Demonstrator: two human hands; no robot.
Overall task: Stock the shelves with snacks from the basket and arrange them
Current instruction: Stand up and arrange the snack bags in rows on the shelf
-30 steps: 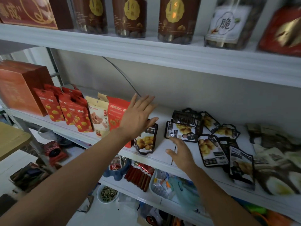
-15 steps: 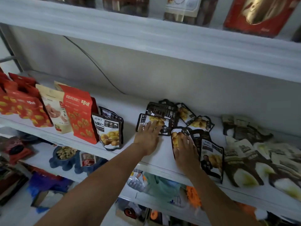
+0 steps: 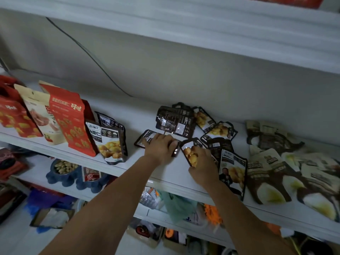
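White shelf [image 3: 128, 162], left hand [image 3: 160, 150] fingers clenched on dark pouch [image 3: 147, 138], right hand [image 3: 203, 165] gripping half-hidden chestnut pouch [image 3: 189, 152]

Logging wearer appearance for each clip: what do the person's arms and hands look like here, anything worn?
Both forearms are bare up to the frame edge, with no sleeve in view. The left hand and right hand wear no gloves, and no watch, bracelet or ring shows. The fingers are partly blurred, so small details cannot be told.

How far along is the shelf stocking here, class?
Done: red bags and two dark chestnut packets stand upright in a row. In hand: left hand and right hand each rest on a flat dark packet. Left: loose dark packets and beige packets lie jumbled.
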